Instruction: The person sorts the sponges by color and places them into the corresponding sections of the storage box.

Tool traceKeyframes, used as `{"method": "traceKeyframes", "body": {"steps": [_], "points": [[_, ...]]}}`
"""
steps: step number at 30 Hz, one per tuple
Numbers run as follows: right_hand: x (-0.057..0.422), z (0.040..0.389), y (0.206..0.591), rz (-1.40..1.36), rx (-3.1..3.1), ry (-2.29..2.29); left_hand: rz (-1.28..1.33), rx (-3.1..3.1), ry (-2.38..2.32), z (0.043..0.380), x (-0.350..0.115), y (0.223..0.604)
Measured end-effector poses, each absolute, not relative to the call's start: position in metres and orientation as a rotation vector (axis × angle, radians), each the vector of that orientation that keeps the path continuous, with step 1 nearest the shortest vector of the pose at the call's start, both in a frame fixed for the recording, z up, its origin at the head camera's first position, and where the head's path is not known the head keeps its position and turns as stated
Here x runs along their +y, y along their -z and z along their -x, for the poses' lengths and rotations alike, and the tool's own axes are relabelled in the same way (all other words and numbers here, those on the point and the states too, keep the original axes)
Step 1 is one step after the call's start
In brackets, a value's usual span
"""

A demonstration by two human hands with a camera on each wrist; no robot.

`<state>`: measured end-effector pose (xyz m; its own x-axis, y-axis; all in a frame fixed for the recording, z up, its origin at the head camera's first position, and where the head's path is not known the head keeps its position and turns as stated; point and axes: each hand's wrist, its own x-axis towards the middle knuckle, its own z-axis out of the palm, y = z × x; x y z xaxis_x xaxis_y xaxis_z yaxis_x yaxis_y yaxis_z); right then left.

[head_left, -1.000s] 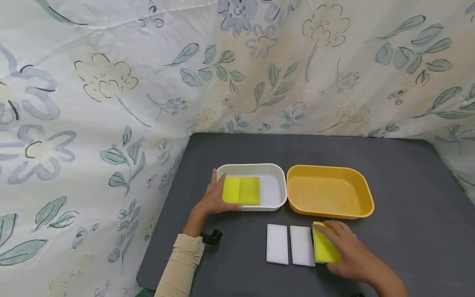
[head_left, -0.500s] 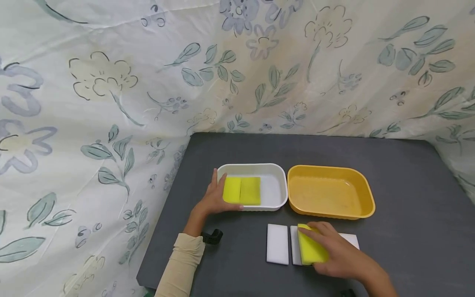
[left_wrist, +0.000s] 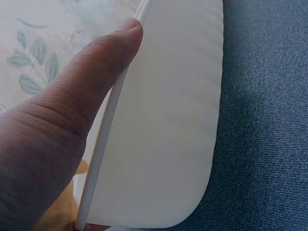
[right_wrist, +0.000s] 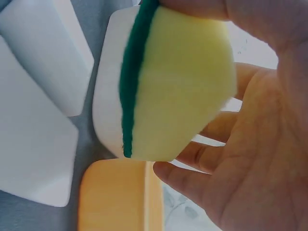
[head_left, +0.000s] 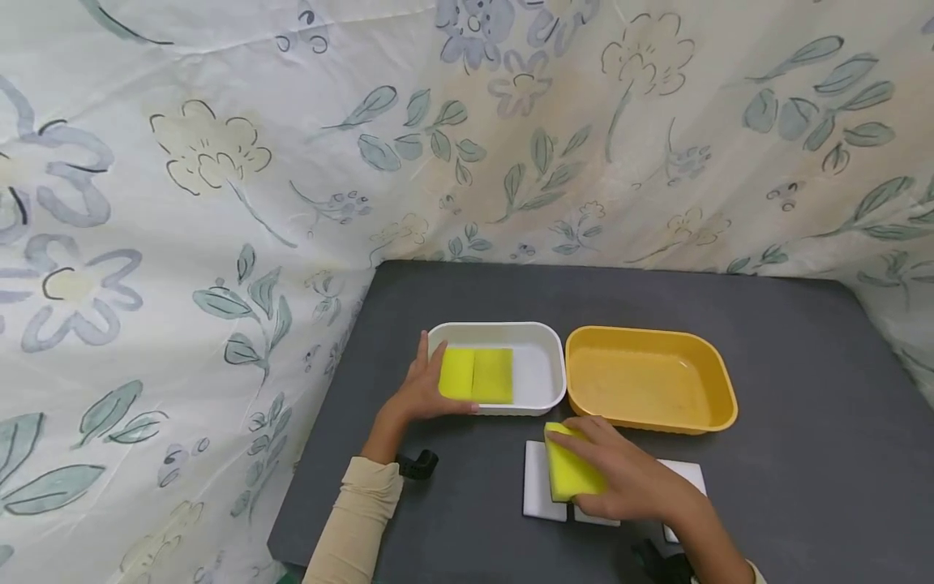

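Note:
My right hand (head_left: 620, 474) pinches a yellow scouring sponge (head_left: 572, 466) between thumb and fingers, over two white rectangular blocks (head_left: 537, 487) on the dark table. In the right wrist view, the sponge (right_wrist: 180, 91) shows a dark green scouring layer along one edge. At the near-left corner of the white tray (head_left: 538, 365), my left hand (head_left: 426, 391) spreads its straight fingers and thumb along the rim. Two yellow sponges (head_left: 492, 375) lie side by side inside that tray. In the left wrist view, the thumb (left_wrist: 103, 62) rests across the tray's rim (left_wrist: 103, 139).
Just right of the white tray stands a yellow tray (head_left: 649, 377). A third white block (head_left: 689, 474) lies to the right, partly hidden by my right arm. A floral cloth (head_left: 511, 162) hangs behind and left of the table (head_left: 803, 389).
My right hand has carried the yellow sponge leftward across the white blocks, slightly closer to the white tray, uncovering the right white block. The left hand stays on the rim.

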<state>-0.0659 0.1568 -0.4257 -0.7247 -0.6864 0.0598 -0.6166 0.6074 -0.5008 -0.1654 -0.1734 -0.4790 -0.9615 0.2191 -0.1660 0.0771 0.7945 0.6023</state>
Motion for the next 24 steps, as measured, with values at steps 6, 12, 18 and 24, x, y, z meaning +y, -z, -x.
{"method": "traceKeyframes", "body": {"steps": [6, 12, 18, 24], "points": [[0.152, 0.082, 0.416, 1.151, 2.694, 0.729, -0.219, 2.755, -0.926, 0.166, -0.174, 0.478], [0.148, 0.096, 0.409, 1.177, 2.689, 0.743, -0.22, 2.759, -0.93, 0.166, -0.174, 0.477], [0.139, 0.11, 0.412, 1.142, 2.71, 0.743, -0.229, 2.763, -0.94, 0.165, -0.173, 0.477], [0.13, 0.121, 0.419, 1.192, 2.742, 0.718, -0.224, 2.755, -0.942, 0.165, -0.173, 0.477]]}}
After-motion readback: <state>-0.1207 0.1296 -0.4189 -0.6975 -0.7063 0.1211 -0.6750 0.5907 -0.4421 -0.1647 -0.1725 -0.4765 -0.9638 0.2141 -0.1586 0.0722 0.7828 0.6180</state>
